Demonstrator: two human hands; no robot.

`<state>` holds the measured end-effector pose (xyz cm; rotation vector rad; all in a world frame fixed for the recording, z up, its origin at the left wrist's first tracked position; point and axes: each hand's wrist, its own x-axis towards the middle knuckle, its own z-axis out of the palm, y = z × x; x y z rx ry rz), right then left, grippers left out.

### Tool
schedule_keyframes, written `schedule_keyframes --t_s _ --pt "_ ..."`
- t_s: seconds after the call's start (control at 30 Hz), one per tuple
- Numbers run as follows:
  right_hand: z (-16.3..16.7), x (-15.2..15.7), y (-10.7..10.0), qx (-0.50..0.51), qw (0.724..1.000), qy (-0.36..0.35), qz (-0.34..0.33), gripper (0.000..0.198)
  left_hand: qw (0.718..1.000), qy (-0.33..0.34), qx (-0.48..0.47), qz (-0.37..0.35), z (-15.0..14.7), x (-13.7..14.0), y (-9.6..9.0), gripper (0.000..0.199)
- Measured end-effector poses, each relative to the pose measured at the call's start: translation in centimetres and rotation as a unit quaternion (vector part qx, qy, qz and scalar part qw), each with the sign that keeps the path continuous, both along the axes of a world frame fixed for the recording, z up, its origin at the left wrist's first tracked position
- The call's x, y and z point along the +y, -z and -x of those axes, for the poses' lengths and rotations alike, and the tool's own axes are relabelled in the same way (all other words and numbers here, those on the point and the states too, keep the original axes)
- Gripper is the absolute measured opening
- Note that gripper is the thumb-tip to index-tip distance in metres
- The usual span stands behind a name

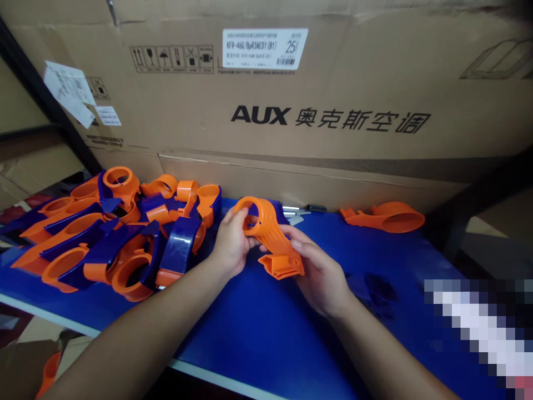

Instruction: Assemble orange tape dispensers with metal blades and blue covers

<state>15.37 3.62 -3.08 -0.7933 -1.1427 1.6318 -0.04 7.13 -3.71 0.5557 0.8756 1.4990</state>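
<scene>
Holding an orange tape dispenser (275, 236) above the blue bench (250, 339), the left grip (233, 244) pinches its ring, the right grip (320, 269) clasps its lower end. Blue-and-orange dispensers (106, 244) crowd left of the left grip; an orange piece (387, 218) lies beyond the right grip, rightward.

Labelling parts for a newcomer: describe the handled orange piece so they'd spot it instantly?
Start at the big AUX carton, then drop to the blue tabletop before it. Just right of the heap of orange and dark-blue parts is an orange piece, ring at its upper end. Unlike its neighbours, it's held, between left grip and right grip.
</scene>
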Motion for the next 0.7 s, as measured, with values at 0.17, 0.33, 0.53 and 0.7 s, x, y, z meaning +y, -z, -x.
schedule_keyframes --t_s 0.17,0.33,0.53,0.7 --pt "0.1 -0.1 0.5 0.008 0.999 0.024 -0.025 0.043 1.0 -0.008 -0.025 -0.007 -0.1 0.1 0.4 0.03" --pt "0.1 -0.3 0.5 -0.003 0.996 0.059 -0.061 0.051 0.999 -0.002 -0.045 0.018 -0.1 0.1 0.5 0.035" --pt "0.0 -0.3 1.3 -0.027 0.989 0.069 -0.129 0.062 0.997 -0.003 -0.071 0.022 -0.2 -0.1 0.7 0.031" --pt "-0.5 -0.5 2.0 -0.175 0.927 0.064 -0.325 0.076 0.995 -0.007 -0.09 0.033 -0.2 -0.1 0.5 0.026"
